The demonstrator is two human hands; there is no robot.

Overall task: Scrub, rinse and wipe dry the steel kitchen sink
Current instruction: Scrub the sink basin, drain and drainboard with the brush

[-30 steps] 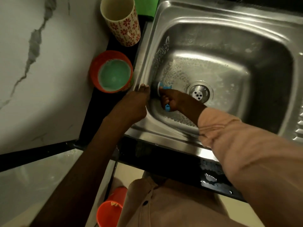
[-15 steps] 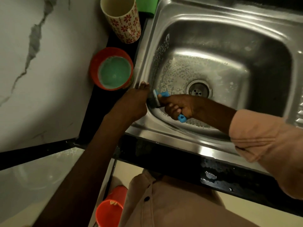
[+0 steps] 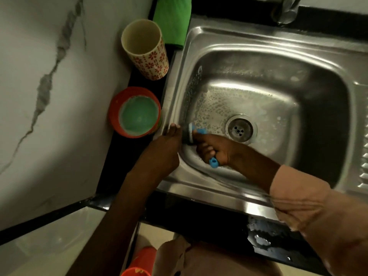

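- Steel sink [image 3: 229, 198]: rectangular basin set in a dark counter [image 3: 199, 216], filling the right and far part of the view; its round drain [image 3: 239, 128] lies near the middle of the floor, and soapy droplets cover the left half of the floor and the left wall
- Scrub brush [image 3: 190, 133]: blue-handled, with a pale collar and dark head; the head presses against the left wall of the basin, low down near the near-left corner, and the handle's end sticks out below the fist
- Right hand [image 3: 214, 149]: inside the basin, fingers curled tightly round the brush handle, forefinger stretched along it toward the head; a pinkish sleeve [image 3: 310, 212] covers the forearm
- Left hand [image 3: 165, 150]: laid on the sink's left rim, fingers fairly straight and pointing far, holding nothing; the fingertips lie just beside the brush head
- Orange bowl [image 3: 115, 112]: on the counter just left of the sink, holding pale green liquid
- Floral cup [image 3: 147, 54]: upright, beyond the bowl, cream with red flowers
- Green cloth [image 3: 172, 18]: folded on the counter at the sink's far-left corner
- Tap base [image 3: 285, 10]: partly in view at the far edge
- Marble wall [image 3: 49, 86]: white with grey veins, at left
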